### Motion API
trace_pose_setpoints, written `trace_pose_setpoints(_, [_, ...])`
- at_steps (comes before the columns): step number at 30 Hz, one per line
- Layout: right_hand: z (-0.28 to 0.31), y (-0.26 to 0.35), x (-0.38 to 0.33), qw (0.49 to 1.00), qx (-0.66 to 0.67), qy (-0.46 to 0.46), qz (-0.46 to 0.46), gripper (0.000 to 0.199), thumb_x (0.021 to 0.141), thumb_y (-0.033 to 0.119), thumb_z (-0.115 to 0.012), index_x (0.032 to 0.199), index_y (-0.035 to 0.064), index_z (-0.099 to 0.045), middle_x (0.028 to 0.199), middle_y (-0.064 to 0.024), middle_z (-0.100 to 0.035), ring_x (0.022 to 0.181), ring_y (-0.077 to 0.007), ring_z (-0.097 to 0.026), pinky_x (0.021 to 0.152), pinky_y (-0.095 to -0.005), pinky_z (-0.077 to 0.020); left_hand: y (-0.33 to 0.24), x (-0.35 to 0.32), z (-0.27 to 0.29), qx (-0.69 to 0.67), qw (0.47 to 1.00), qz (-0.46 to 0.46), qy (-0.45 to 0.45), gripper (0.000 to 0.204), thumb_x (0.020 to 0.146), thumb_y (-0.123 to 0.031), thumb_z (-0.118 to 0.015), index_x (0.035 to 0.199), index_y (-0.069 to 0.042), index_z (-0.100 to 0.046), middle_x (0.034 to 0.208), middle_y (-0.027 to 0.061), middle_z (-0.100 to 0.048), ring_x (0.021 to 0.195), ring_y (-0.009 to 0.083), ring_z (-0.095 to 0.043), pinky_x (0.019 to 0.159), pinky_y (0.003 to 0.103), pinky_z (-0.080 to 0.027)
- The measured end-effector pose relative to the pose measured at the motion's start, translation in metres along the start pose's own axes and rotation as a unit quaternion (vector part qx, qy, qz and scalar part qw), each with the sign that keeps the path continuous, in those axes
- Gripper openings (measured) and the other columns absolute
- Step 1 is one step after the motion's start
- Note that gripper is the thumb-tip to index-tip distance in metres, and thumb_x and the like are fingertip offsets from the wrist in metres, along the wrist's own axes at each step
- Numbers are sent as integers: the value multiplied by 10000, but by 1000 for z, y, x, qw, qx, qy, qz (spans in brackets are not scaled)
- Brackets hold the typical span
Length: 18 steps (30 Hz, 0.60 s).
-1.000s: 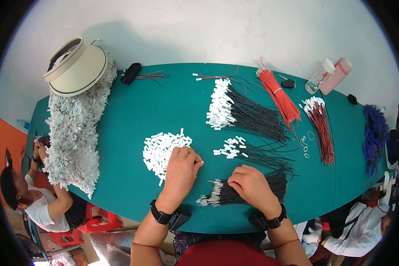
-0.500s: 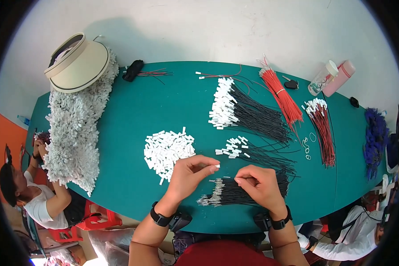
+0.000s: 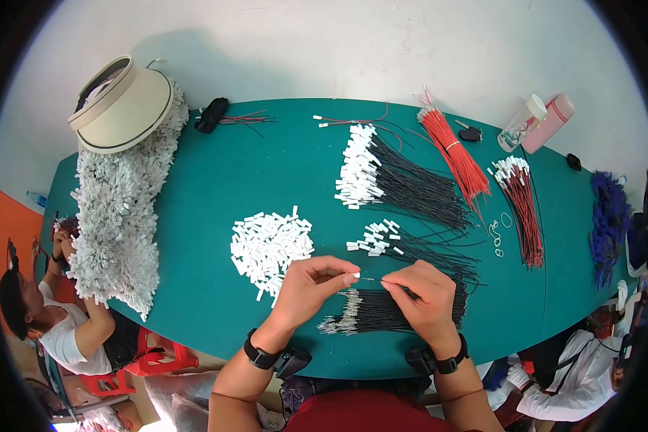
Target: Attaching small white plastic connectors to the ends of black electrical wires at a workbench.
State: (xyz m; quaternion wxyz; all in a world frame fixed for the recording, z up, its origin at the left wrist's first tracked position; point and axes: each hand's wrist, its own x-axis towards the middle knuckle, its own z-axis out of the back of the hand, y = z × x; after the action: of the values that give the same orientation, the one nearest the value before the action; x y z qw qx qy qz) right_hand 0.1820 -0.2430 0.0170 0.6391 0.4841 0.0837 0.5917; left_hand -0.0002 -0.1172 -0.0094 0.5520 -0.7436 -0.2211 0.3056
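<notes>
My left hand pinches a small white connector housing between thumb and forefinger. My right hand grips a black wire by its end, and the wire's thin metal terminal points left at the housing. Whether the tip has entered the housing I cannot tell. Below the hands lies a bundle of black wires with bare metal terminals at their left ends. A heap of loose white housings is left of my left hand. Just beyond the hands, several black wires with white housings lie in a loose pile.
Farther back are a large bundle of black wires with white housings, red wires, and dark red wires. Rubber bands, keys, a clear bottle and fluffy white garland surround them. Co-workers sit at both sides.
My right hand has shifted slightly, bringing the wire's metal terminal up to the white housing. My left hand still pinches that housing, almost in the same place.
</notes>
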Motion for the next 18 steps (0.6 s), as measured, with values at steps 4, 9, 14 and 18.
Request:
trace_pose_setpoints(4, [-2, -1, 0, 1000, -16, -9, 21, 121, 770, -14, -803, 857, 51, -751, 783, -56, -723, 632, -187, -606, 549, -289, -456, 0, 0, -1, 8, 1000, 2, 2, 139, 904, 9, -744, 1041, 28, -754, 970, 87, -756, 911, 134, -710, 846, 256, -566])
trace_pose_setpoints(9, [-2, 0, 0, 999, -31, -11, 30, 119, 765, -17, -801, 847, 51, -747, 784, -60, -725, 640, -198, -620, 560, -296, -474, 0, 0, -1, 19, 1000, 3, 1, 127, 902, 13, -745, 1027, 28, -756, 966, 86, -756, 910, 134, -710, 847, 258, -567])
trace_pose_setpoints(14, [-1, 1, 0, 999, -29, 4, 33, 111, 790, -7, -784, 874, 36, -727, 791, -80, -706, 678, -251, -649, 600, -340, -504, 1, 0, -1, 19, 1000, 0, -1, 124, 901, 14, -745, 1024, 28, -757, 964, 86, -756, 909, 134, -710, 848, 257, -566])
trace_pose_setpoints(18, [-2, 3, -1, 1000, -13, 2, 4, 107, 794, -11, -779, 874, 30, -721, 795, -87, -702, 684, -258, -648, 601, -350, -505, 0, 0, -2, 24, 1000, 2, -1, 119, 902, 13, -744, 1019, 27, -757, 962, 84, -756, 907, 135, -710, 848, 257, -566])
